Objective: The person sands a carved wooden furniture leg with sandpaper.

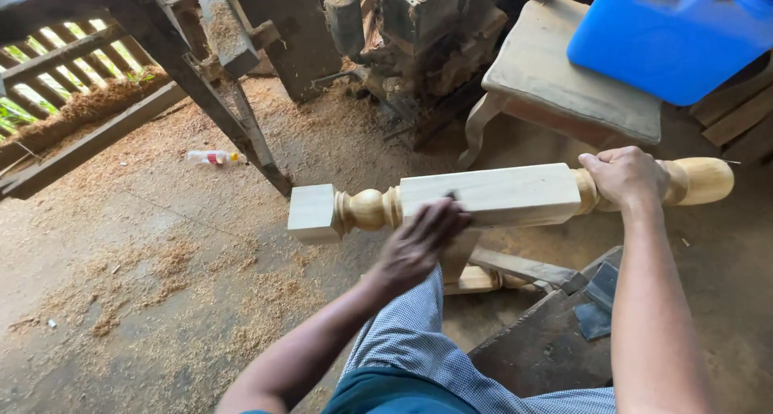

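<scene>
A pale turned wooden leg point(499, 192) lies horizontally in front of me, with square blocks and rounded beads along it. My right hand point(626, 176) grips it near its rounded right end. My left hand point(419, 245) presses against the near face of the long square section, fingers bent around something small and dark that I cannot make out. The leg rests across my knee, which is covered by checked blue cloth point(411, 333).
Sawdust covers the concrete floor point(161, 261). A wooden stool point(564, 84) bearing a blue plastic container point(668, 35) stands at the back right. A dark machine point(419, 35) and a metal frame point(217, 100) stand behind. More turned wood point(483, 279) lies under the leg.
</scene>
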